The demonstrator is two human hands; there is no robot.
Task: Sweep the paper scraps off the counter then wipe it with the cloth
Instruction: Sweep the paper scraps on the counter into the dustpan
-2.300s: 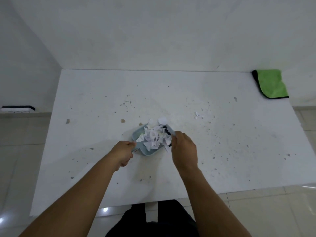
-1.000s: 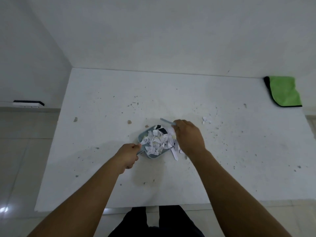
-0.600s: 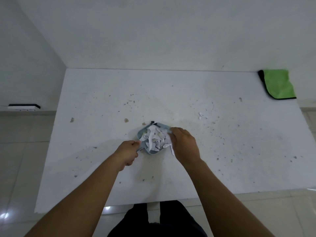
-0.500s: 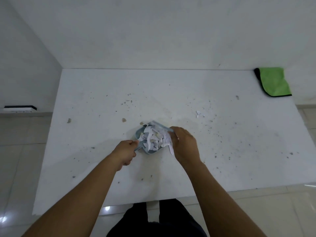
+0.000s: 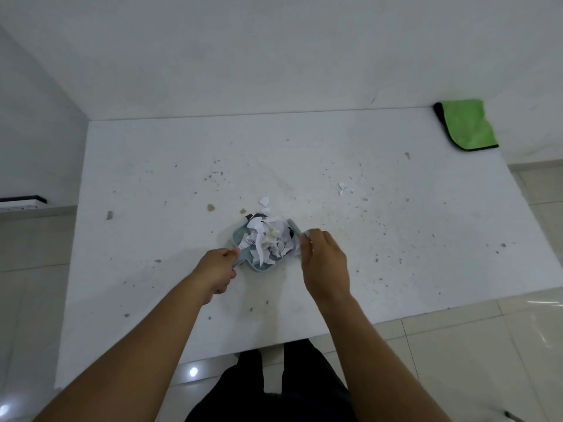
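paper scraps [image 5: 268,239] heaped in a small pale blue dustpan [image 5: 240,237] at the middle of the worktop [image 5: 152,178], piled above its rim. likely almost weightless, limp and springy, apt to flutter or slide out at any tilt or quick move. a couple of loose bits [image 5: 264,202] just beyond the pan at twelve o'clock, another small cluster [image 5: 343,187] well apart toward two o'clock.

left hand [image 5: 217,271] curled round the dustpan's handle at the pan's seven o'clock corner; best place to hold it, keeping the pan level. light rigid plastic, probably, so easy to carry but easy to tip.

right hand [image 5: 324,258] closed on a small brush [image 5: 295,227] at the pan's three o'clock side, handle the same pale blue, bristles hidden behind scraps and fingers. light strokes toward the pan's open lip would seem wise, since hard flicks could scatter paper.

green cloth [image 5: 466,124] with dark edging, folded, at the far corner toward two o'clock, against the wall [image 5: 274,56]. soft, floppy, easy to bunch in one hand; untouched, so wiping not yet begun.

worktop white, smooth and matt, peppered with dark specks and a few brownish marks [image 5: 210,207]. plain white wall at the back and at nine o'clock, pale glossy floor tiles [image 5: 457,345] around, a low ledge with a dark-edged object [image 5: 23,202] at far nine o'clock.
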